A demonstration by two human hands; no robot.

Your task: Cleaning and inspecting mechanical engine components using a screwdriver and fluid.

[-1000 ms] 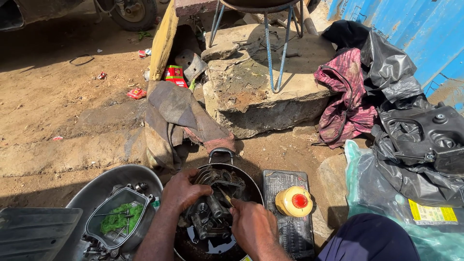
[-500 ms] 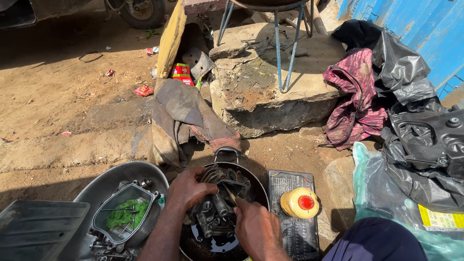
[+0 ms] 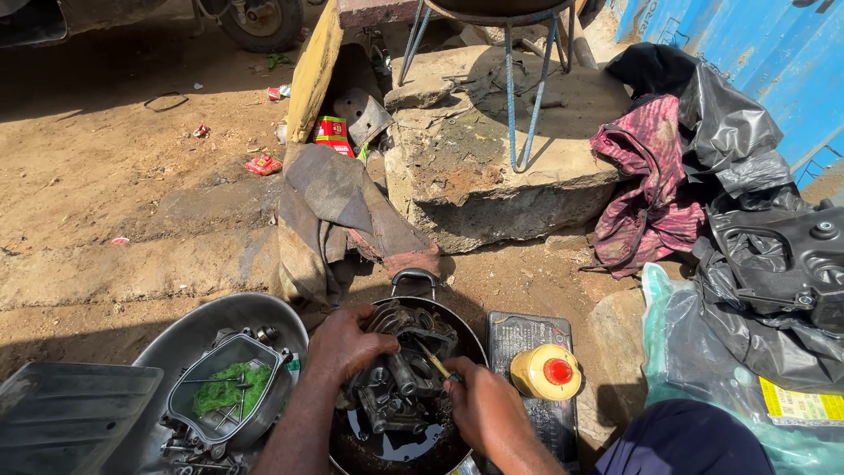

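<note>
Both hands (image 3: 352, 345) lower on engine part (image 3: 400, 383) than before

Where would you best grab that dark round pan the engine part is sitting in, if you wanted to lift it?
Probably by the looped metal handle on the far rim of the pan, coming from above on the side away from the person. It arches clear of the rim, while the left hand, right hand and oily engine part crowd the inside.

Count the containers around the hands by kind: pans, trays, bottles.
Dark round pan holding the engine part that the left hand steadies: 1
Grey metal basin: 1
Small tray with green cloth: 1
Yellow bottle with red cap: 1
Total: 4
The right hand holds a thin brush in its grip.
</note>
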